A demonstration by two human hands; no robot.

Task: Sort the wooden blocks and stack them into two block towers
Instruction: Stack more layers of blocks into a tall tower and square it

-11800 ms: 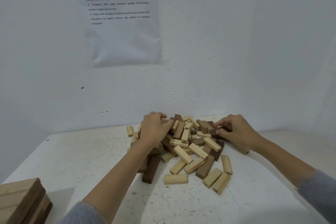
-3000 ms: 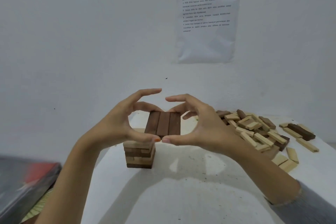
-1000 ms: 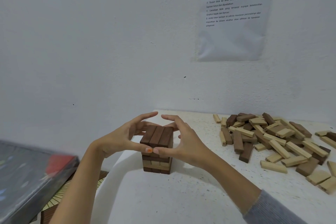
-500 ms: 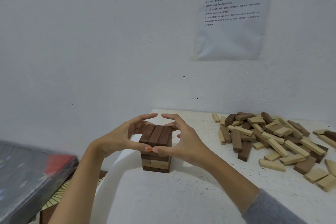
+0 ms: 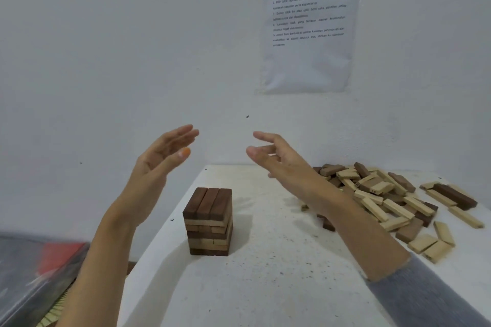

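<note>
While L hand, R hand hover empty over tower, blocks heaped right.

The block tower stands on the table, below the gap between the left hand and the right hand (neither one touches it). The pile of loose blocks lies on the same table to the right of the right hand, partly behind its forearm. A sheet of paper is on the wall behind and above the right hand, and a flat object lies off the table, left of the left forearm and lower.
</note>
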